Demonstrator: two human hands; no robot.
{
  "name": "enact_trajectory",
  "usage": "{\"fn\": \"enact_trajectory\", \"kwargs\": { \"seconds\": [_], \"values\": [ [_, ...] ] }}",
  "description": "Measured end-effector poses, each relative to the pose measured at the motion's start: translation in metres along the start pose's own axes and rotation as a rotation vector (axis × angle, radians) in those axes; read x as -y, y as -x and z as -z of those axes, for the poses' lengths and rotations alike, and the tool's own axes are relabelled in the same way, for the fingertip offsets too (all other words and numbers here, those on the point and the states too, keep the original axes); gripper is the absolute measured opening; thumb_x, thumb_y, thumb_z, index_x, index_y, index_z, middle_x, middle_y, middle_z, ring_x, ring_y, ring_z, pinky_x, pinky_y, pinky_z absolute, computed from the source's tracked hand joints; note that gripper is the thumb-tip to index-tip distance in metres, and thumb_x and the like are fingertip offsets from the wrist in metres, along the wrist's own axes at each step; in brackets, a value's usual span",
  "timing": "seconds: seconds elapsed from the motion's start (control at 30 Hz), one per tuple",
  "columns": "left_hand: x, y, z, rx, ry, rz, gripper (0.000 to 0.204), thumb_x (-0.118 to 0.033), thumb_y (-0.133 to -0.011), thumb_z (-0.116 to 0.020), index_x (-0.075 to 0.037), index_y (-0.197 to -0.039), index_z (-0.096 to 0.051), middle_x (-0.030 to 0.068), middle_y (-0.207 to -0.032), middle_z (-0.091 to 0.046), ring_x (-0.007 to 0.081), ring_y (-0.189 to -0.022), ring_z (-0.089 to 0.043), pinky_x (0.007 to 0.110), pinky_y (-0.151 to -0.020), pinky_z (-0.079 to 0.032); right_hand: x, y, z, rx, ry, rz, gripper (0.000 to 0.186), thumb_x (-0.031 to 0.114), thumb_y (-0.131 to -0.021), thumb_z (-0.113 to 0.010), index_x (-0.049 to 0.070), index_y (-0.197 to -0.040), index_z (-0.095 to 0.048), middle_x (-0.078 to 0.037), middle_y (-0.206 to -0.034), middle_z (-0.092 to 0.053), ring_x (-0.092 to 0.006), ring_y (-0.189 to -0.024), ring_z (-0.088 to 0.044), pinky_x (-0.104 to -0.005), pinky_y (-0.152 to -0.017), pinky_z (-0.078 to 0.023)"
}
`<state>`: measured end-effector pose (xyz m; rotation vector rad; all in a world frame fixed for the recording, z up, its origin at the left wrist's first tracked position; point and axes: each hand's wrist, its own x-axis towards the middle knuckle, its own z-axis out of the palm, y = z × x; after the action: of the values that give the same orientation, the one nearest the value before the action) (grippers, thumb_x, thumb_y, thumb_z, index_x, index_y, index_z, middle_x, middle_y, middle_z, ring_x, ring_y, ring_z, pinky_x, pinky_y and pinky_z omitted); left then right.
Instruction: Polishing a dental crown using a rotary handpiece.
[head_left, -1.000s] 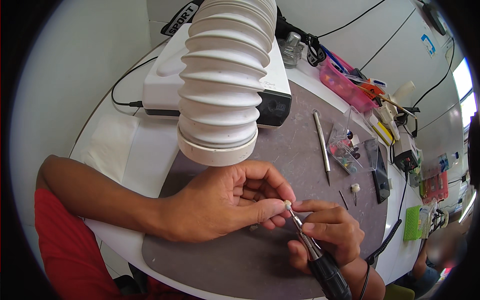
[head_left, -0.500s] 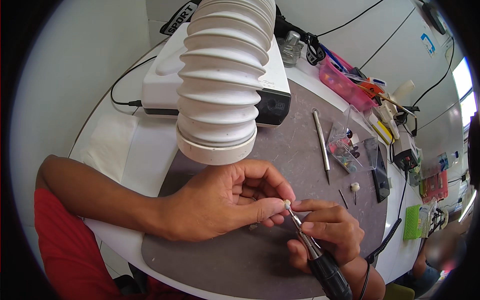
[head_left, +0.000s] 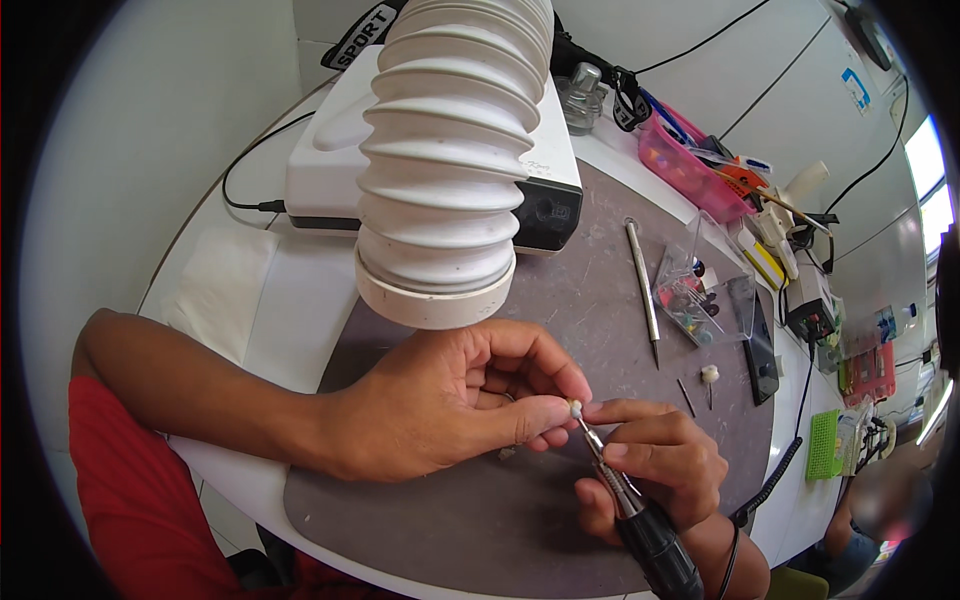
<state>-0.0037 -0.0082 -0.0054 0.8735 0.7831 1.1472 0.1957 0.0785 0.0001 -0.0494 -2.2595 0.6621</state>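
Between thumb and forefinger, my left hand [head_left: 455, 405] pinches a small whitish dental crown [head_left: 575, 408]. The grip of my right hand [head_left: 665, 455] is round a rotary handpiece [head_left: 625, 492], metal toward the front and black at the back. Its tip meets the crown from below right, and my right forefinger reaches up close to the crown. Just above my left hand hangs the mouth of a white ribbed suction hose [head_left: 440, 180]. The far side of the crown is hidden by my fingers.
On the grey mat [head_left: 400, 540] lie a metal pen-shaped tool [head_left: 643, 290], a thin bur [head_left: 686, 397], a white piece on a pin [head_left: 710, 375] and a clear box of small parts [head_left: 705, 300]. Behind stand a white machine [head_left: 325, 180] and a pink basket [head_left: 690, 165]. A person [head_left: 850, 530] sits far right.
Almost nothing differs. The crown and handpiece tip have shifted very slightly; both hands keep their hold.
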Motion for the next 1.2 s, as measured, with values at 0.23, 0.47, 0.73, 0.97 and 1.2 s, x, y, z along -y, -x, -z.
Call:
{"fn": "enact_trajectory", "kwargs": {
  "seconds": [0.23,0.47,0.73,0.97,1.2],
  "values": [
    [0.0002,-0.0006,-0.0001,0.0,-0.003,0.004,0.018,-0.002,-0.09,-0.057,0.002,-0.107,-0.056,0.0091,-0.099,-0.062,0.0107,-0.089,-0.062,0.024,-0.082,-0.052,0.0007,0.0,0.0019,-0.014,-0.007,-0.037,0.033,0.007,-0.066,-0.08,0.001,-0.089,-0.058,-0.013,-0.075,-0.063,-0.0297,-0.077,-0.069,-0.0298,-0.056,-0.055],
    [-0.0001,-0.0002,-0.0006,-0.011,0.001,0.015,0.017,-0.002,-0.09,-0.057,0.002,-0.107,-0.056,0.0086,-0.098,-0.062,0.0105,-0.088,-0.062,0.024,-0.082,-0.052,0.0005,-0.0002,0.0006,-0.018,0.006,-0.029,0.033,0.007,-0.066,-0.08,0.001,-0.089,-0.058,-0.013,-0.074,-0.063,-0.0295,-0.077,-0.069,-0.0298,-0.057,-0.055],
    [-0.0004,0.0005,-0.0006,-0.021,-0.016,0.012,0.017,-0.003,-0.09,-0.057,0.001,-0.107,-0.056,0.0084,-0.099,-0.061,0.0101,-0.09,-0.061,0.024,-0.083,-0.052,0.0,0.0,0.0018,-0.002,0.005,-0.018,0.034,0.008,-0.066,-0.08,0.001,-0.09,-0.057,-0.013,-0.075,-0.063,-0.0295,-0.078,-0.069,-0.0298,-0.057,-0.055],
    [0.0,0.0004,-0.0006,-0.013,-0.011,0.001,0.018,-0.003,-0.09,-0.058,0.001,-0.107,-0.056,0.0083,-0.1,-0.061,0.01,-0.091,-0.06,0.023,-0.083,-0.051,0.0009,0.0001,0.0013,-0.006,0.007,-0.016,0.033,0.008,-0.067,-0.08,0.001,-0.09,-0.057,-0.013,-0.075,-0.063,-0.0298,-0.078,-0.069,-0.03,-0.057,-0.055],
    [0.0003,0.0003,-0.0007,-0.012,-0.023,-0.004,0.018,-0.003,-0.09,-0.058,0.001,-0.107,-0.056,0.0081,-0.1,-0.061,0.0095,-0.09,-0.06,0.023,-0.082,-0.051,0.001,0.0,0.0013,0.002,0.009,-0.016,0.033,0.007,-0.066,-0.08,0.001,-0.09,-0.057,-0.013,-0.074,-0.063,-0.0292,-0.077,-0.069,-0.0298,-0.057,-0.055]
  ]
}}
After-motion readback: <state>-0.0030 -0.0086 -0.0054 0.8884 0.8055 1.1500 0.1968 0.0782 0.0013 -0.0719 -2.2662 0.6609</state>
